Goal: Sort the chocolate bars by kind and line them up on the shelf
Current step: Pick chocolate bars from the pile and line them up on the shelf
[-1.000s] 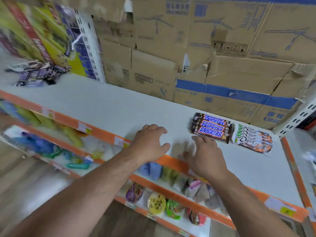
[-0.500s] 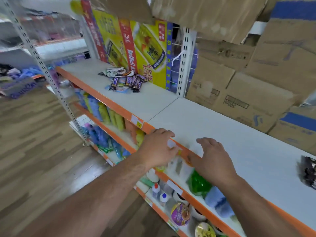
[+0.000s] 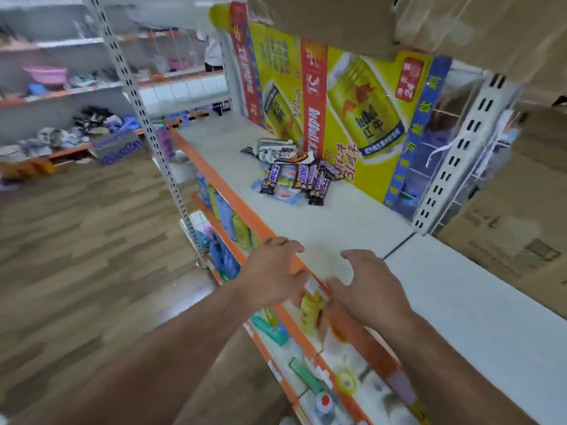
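Grips [image 3: 273, 271] [image 3: 368, 289] loose-fingered; chocolate bars [image 3: 302, 179] jumbled.

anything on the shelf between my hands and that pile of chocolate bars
Nothing visible. The left hand and right hand are empty at the front edge, and only bare shelf lies between them and the pile of chocolate bars.

A yellow printed Red Bull cardboard carton [image 3: 362, 118] stands just left of a white slotted metal upright [image 3: 454, 154], plain brown cardboard boxes [image 3: 506, 240] right of it, wood-pattern flooring [image 3: 76, 256] at left.
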